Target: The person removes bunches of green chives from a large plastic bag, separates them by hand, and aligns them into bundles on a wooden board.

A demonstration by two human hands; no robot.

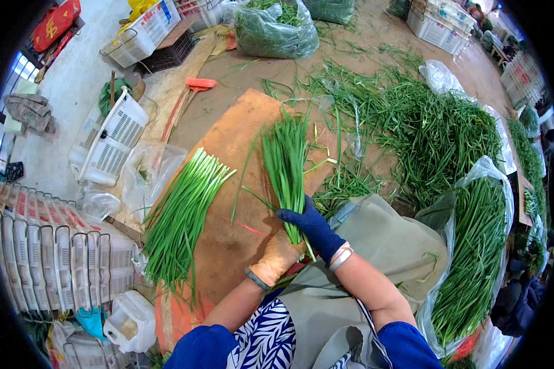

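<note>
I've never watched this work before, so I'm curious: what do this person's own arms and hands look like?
The left hand wears an orange glove, with a grey band at the wrist. The right hand wears a dark blue glove, with a pale band at the wrist. Both sleeves are blue.

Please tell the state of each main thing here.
Orange-gloved left hand: closed on long green leafy bunch
Blue-gloved right hand: closed on it
Bunch: gripped, tips pointing away
Green pale-ended bundle: lying on brown board
Clear plastic bag, lower right: open, filled
White plastic crates: stacked
</note>
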